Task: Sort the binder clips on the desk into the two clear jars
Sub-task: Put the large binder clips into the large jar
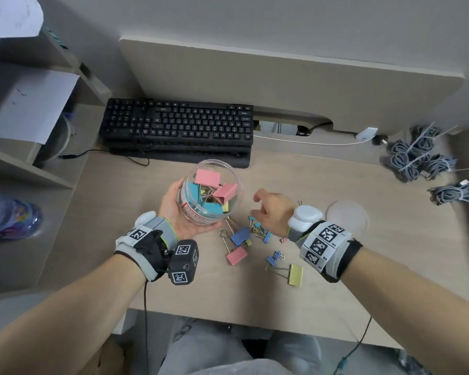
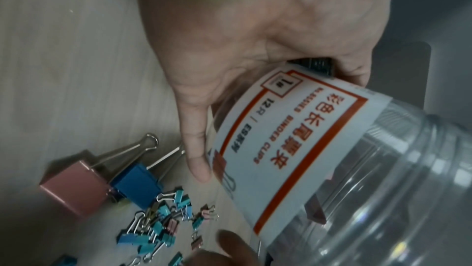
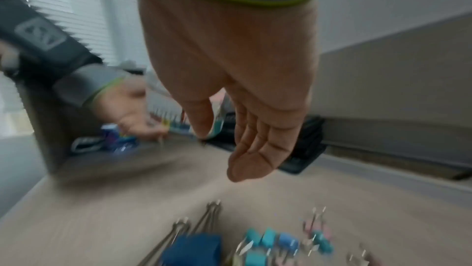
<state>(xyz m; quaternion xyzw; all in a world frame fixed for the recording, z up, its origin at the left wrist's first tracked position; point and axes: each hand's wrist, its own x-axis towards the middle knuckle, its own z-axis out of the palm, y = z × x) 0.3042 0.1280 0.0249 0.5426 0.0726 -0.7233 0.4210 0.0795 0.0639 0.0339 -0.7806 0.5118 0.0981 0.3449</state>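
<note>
My left hand [image 1: 183,220] grips a clear labelled jar [image 1: 211,193], tilted with its mouth toward me. Several large pink, teal and yellow binder clips lie inside. My right hand [image 1: 256,205] hovers open and empty just right of the jar, over a pile of small clips [image 1: 260,230]. On the desk lie a large blue clip [image 1: 240,236], a large pink clip [image 1: 236,255], a large yellow clip [image 1: 295,275] and a small blue clip [image 1: 274,258]. In the left wrist view my fingers [image 2: 196,159] wrap the jar's label [image 2: 293,149]. I see only one jar.
A black keyboard [image 1: 179,125] sits behind the jar. A round pale lid [image 1: 347,219] lies right of my right wrist. Bundled grey cables [image 1: 423,155] lie at the far right. Shelving [image 1: 25,163] stands on the left. The desk's front edge [image 1: 255,320] is near me.
</note>
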